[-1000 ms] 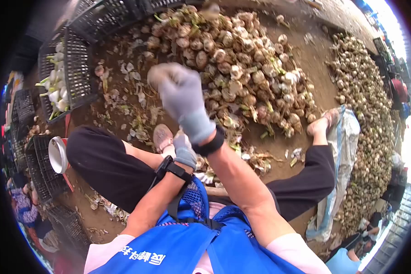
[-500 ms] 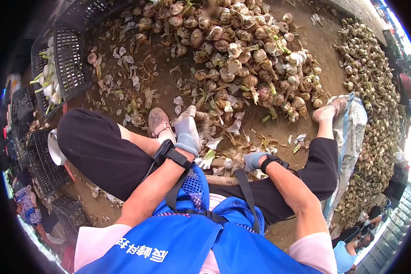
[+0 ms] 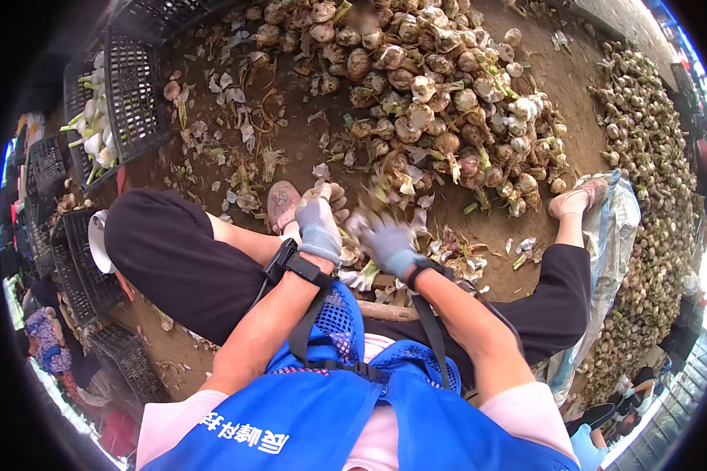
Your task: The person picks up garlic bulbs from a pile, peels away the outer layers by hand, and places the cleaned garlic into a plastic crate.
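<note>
My left hand [image 3: 320,218], in a grey-blue glove, is in front of my right-of-centre lap with its fingers curled in; what they hold is hidden. Just beside it, my gloved right hand [image 3: 390,242] is smeared by motion, its fingers pointing toward the left hand. Blurred pale scraps show between the two. Below the hands lie a white-and-green garlic stalk piece [image 3: 361,276] and loose skins. A wooden bar [image 3: 389,312] crosses in front of my lap. Ahead rises a heap of garlic bulbs [image 3: 448,118] with dry roots and stalk ends.
A black plastic crate [image 3: 136,86] at the upper left contains trimmed white garlic [image 3: 96,129]. More crates [image 3: 86,259] stand at the left. A whitish sack [image 3: 609,228] lies by my right foot, with a long garlic pile [image 3: 656,173] beyond. Other people [image 3: 47,337] sit at the edges.
My right hand has moved left and forward, from beside my right thigh to next to my left hand. The left hand stays nearly in place, still curled.
</note>
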{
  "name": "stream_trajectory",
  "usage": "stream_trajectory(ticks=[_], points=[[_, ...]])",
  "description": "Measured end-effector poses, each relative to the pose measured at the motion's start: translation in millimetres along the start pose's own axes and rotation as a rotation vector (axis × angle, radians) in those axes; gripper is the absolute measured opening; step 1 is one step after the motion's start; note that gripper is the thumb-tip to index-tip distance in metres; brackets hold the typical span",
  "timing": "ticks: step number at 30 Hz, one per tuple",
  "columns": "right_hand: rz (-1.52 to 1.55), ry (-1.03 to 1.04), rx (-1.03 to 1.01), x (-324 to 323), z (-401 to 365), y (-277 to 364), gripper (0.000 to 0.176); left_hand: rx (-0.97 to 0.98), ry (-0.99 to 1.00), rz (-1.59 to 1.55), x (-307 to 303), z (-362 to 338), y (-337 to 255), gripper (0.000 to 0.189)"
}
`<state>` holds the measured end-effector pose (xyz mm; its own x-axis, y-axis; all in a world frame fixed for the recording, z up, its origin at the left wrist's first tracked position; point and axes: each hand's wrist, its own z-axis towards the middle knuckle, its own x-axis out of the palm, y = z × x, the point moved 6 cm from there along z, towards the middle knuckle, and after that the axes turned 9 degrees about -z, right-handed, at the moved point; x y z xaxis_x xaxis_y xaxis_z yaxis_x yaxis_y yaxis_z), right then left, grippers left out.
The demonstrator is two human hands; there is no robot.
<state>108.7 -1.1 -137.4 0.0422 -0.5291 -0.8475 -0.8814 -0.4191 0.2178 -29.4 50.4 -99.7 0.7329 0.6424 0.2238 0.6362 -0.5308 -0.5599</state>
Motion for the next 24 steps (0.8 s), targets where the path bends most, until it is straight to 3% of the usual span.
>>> stream_trajectory(ticks=[3,4,5,7,8,9,10,12,16,18,19,21,23,24], points=[[0.076,0.438,0.031,23,-64,-19,0.041,-0.024,0.004,0.017,7,-6,12,0.014],[0.138,0.66,-0.019,28,-76,-23,0.038,-0.037,0.062,0.024,12,-9,15,0.014],[0.144,0.807,-0.194,20,-85,-23,0.036,-0.04,0.115,0.027,16,-10,14,0.014],[0.054,0.801,-0.088,-17,-78,-28,0.035,-0.079,0.127,0.027,15,-7,13,0.015],[0.064,0.691,-0.099,-36,-64,-31,0.039,-0.069,0.106,0.024,14,-8,12,0.015],[0.157,0.353,-0.031,-47,-47,-42,0.04,-0.059,0.086,0.022,13,-8,11,0.015],[0.22,0.093,0.132,-81,-32,-48,0.036,-0.05,0.128,0.022,10,1,15,0.015],[0.074,-0.197,0.447,-115,-6,-65,0.028,-0.059,0.101,0.037,11,-4,11,0.015],[0.045,-0.207,0.514,-60,37,-89,0.027,-0.074,0.094,0.123,3,9,17,0.017],[0.468,-0.459,0.493,-51,36,-107,0.021,-0.022,0.044,0.257,3,9,15,0.019],[0.807,-0.432,0.505,-69,18,-101,0.016,0.019,-0.006,0.392,4,9,15,0.021],[1.078,-0.341,0.339,-106,-13,-84,0.018,0.008,0.065,0.427,14,-1,13,0.028],[1.458,-0.396,0.333,-120,-41,-76,0.02,-0.37,0.598,-0.021,55,-46,14,0.029],[1.592,-0.527,0.271,-128,-53,-78,0.024,-0.373,0.806,-0.132,63,-44,21,0.029]])
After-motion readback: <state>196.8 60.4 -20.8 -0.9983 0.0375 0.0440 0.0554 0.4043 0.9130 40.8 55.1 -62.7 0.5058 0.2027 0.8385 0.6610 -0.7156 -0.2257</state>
